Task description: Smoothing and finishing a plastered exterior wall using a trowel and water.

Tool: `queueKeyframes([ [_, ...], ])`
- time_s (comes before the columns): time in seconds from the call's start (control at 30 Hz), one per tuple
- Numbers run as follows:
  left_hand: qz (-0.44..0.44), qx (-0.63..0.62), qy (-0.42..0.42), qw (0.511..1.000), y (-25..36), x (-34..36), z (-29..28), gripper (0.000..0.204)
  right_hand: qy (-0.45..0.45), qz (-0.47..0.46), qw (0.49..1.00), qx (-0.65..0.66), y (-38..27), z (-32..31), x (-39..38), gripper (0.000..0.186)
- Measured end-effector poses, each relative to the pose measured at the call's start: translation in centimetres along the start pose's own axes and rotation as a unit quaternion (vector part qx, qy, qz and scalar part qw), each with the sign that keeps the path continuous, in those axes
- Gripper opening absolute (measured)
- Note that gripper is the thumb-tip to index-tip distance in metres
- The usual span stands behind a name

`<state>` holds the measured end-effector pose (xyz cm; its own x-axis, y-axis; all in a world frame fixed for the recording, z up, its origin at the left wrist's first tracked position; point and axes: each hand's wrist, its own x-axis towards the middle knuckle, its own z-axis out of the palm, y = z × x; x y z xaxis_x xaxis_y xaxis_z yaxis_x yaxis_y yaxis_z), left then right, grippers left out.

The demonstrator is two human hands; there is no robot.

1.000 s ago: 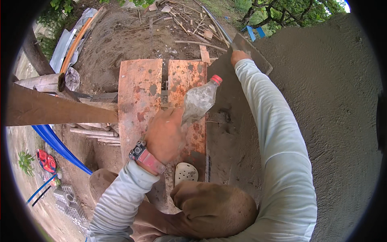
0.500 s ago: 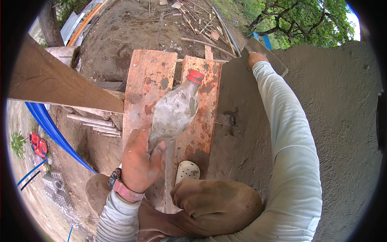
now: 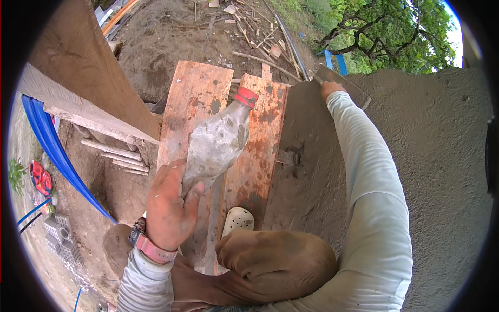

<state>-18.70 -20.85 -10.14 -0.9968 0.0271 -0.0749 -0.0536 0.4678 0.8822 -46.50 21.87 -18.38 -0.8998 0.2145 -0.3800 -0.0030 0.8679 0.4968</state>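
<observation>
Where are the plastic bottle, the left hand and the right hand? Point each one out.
plastic bottle [image 3: 215, 143], head view, on its mud-smeared body.
left hand [image 3: 169, 205], head view, on the back of the hand.
right hand [image 3: 331, 88], head view, on the knuckles at the wall's top.

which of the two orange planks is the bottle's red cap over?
The right plank, the one against the grey plastered wall. The left hand holds the bottle tilted, so its cap sits over that plank; the left plank lies beside it, farther from the wall.

- Two orange-stained wooden planks [image 3: 196, 112] lay side by side.
- A white perforated clog [image 3: 238, 220] stood on them.
- A blue pipe [image 3: 54, 151] curved left.
- Green trees [image 3: 395, 31] stood beyond.
</observation>
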Motion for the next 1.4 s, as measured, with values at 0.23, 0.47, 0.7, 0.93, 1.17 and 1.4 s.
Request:
queueKeyframes([
  [0.23, 0.001, 0.004, 0.008, 1.0, 1.0, 0.0, -0.7, 0.042, -0.017, -0.042, 0.998, -0.044, 1.9, -4.2, -1.4, 0.031],
  [0.47, -0.001, -0.002, 0.002, 1.0, -0.1, 0.2, 0.1, 0.043, -0.026, 0.012, 1.0, 0.014, -1.8, 0.1, 0.9, 0.032],
  [0.7, 0.007, -0.005, -0.013, 1.0, 0.1, 0.6, 0.2, 0.043, -0.005, -0.036, 0.998, -0.06, 3.5, -3.6, -4.4, 0.029],
  [0.93, 0.048, -0.043, -0.036, 0.997, -0.5, 1.6, 2.2, 0.042, 0.094, 0.037, 0.994, -0.034, 6.5, -7.8, -3.4, 0.029],
  [1.17, 0.09, -0.044, -0.024, 0.995, -1.7, 1.1, 2.0, 0.041, -0.047, -0.006, 0.999, -0.005, 1.2, 0.9, -2.9, 0.034],
  [1.4, 0.074, -0.014, -0.006, 0.997, -2.1, 0.5, 0.5, 0.048, -0.162, -0.085, 0.981, -0.066, -2.6, 5.5, -12.0, 0.033],
])
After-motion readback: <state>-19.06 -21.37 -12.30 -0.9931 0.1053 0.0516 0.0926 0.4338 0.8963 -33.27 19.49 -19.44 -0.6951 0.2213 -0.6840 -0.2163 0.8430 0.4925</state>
